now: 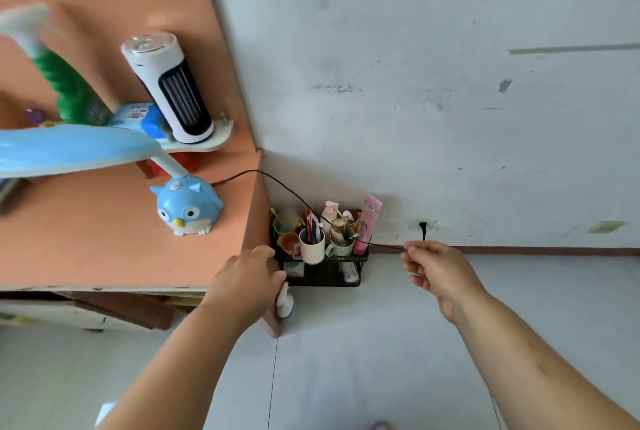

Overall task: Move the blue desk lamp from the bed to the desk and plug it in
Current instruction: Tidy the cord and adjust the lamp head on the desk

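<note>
The blue desk lamp (188,207), with an owl-shaped base and a long blue shade reaching left, stands on the orange desk (104,249) near its right edge. Its thin black cord (287,192) runs off the desk, over a rack of cups, to my right hand (438,270), which pinches it between the fingers. A black plug (423,227) sits in the wall socket just above that hand. My left hand (249,273) rests over the desk's right front corner, fingers curled on the edge.
A white and black tower fan (173,90) and a green spray bottle (65,83) stand on a small shelf on the desk. A black wire rack (325,270) with cups and tubes sits on the floor against the wall. Pale floor lies below.
</note>
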`<move>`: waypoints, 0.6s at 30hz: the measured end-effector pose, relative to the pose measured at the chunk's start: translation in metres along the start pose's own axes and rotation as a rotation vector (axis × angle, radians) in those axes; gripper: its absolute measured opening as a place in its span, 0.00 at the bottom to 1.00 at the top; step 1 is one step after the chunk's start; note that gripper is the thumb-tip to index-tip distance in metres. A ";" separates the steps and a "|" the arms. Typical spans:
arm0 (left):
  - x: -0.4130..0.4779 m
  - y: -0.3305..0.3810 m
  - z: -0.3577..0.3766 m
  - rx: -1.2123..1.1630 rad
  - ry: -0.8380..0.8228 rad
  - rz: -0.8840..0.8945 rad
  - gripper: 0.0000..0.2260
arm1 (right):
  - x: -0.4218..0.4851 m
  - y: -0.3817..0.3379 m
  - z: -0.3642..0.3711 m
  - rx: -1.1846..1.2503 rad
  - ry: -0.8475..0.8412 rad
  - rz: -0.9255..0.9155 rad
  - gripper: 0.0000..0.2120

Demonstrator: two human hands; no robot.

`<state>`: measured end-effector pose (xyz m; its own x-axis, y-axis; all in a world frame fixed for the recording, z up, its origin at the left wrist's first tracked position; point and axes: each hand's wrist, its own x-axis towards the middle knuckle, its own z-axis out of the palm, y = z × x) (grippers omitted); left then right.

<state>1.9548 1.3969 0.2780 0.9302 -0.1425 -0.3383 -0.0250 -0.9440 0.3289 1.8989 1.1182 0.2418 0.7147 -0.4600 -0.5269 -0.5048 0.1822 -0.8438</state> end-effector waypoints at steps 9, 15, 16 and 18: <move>-0.020 -0.121 -0.056 -0.085 0.080 0.000 0.21 | -0.060 -0.004 0.108 0.049 -0.010 -0.054 0.05; -0.025 -0.196 -0.084 -0.088 0.101 -0.038 0.22 | -0.083 -0.003 0.182 0.041 -0.029 -0.111 0.07; -0.025 -0.206 -0.089 -0.087 0.103 -0.048 0.22 | -0.085 -0.004 0.194 0.045 -0.030 -0.112 0.07; -0.023 -0.222 -0.095 -0.089 0.105 -0.064 0.22 | -0.089 -0.004 0.212 0.042 -0.038 -0.119 0.07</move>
<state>1.9738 1.6383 0.2959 0.9621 -0.0463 -0.2688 0.0642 -0.9193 0.3882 1.9400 1.3429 0.2701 0.7867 -0.4471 -0.4256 -0.3953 0.1648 -0.9037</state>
